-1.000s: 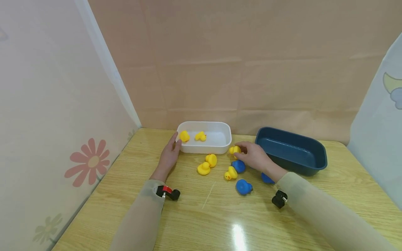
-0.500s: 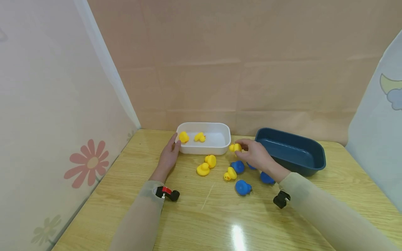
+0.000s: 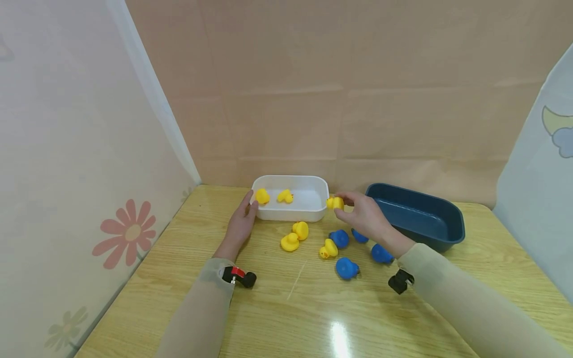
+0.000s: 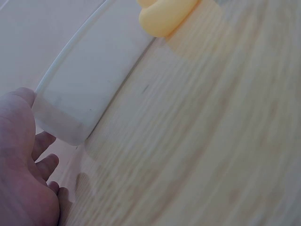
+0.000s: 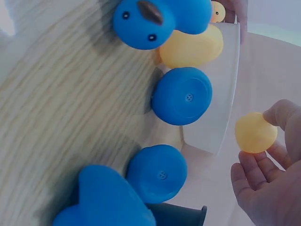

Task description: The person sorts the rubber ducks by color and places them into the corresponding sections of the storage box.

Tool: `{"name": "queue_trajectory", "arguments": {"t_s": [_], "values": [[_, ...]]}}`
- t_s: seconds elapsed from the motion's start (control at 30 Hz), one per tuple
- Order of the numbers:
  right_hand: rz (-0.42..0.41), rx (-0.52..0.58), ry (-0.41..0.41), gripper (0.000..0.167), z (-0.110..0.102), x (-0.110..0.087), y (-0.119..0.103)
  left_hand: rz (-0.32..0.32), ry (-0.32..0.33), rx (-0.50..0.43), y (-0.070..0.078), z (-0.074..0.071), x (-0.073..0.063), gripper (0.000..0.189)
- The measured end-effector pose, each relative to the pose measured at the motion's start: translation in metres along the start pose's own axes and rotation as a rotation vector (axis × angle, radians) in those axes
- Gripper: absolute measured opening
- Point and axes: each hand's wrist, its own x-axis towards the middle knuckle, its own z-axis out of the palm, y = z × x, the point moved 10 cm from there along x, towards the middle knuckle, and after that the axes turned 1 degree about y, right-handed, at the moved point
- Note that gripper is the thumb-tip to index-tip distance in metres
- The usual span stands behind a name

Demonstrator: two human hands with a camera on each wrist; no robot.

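Note:
My right hand [image 3: 361, 215] pinches a yellow rubber duck [image 3: 334, 203] between thumb and fingers. It holds the duck in the air just beside the right end of the white bin [image 3: 291, 214]. The right wrist view shows the duck's rounded underside [image 5: 256, 133] at the fingertips. My left hand [image 3: 240, 223] holds the bin's near left corner, with the thumb at the rim [image 4: 26, 94] and the fingers along the outer side. Two yellow ducks [image 3: 285, 196] lie inside the bin. In front of it on the table are three more yellow ducks [image 3: 290, 242].
Several blue rubber ducks [image 3: 347, 268] lie on the wooden table [image 3: 277, 308], in front of and below my right forearm. A dark blue bin [image 3: 416, 214] stands at the back right, partly behind my right hand. A brown paper backdrop [image 3: 286, 99] rises behind both bins.
My right hand has lifted the yellow duck off the table, up to about the white bin's rim height. The left hand stays at the bin's corner.

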Motion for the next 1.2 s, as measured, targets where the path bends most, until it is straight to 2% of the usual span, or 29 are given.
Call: {"name": "queue_trajectory", "arguments": {"t_s": [0.17, 0.33, 0.6, 1.2], "values": [[-0.030, 0.003, 0.020, 0.036, 0.000, 0.004, -0.007, -0.005, -0.001, 0.005, 0.002, -0.001, -0.001, 0.064], [-0.038, 0.015, 0.019, 0.040, 0.001, 0.007, -0.012, -0.008, -0.001, 0.006, 0.004, -0.001, -0.002, 0.064], [-0.036, 0.023, 0.021, 0.048, 0.005, 0.015, -0.018, -0.017, -0.004, 0.002, 0.003, 0.000, -0.003, 0.064], [-0.016, 0.037, 0.014, 0.048, 0.017, 0.038, -0.026, -0.004, 0.004, 0.012, 0.003, -0.001, -0.003, 0.064]]}}
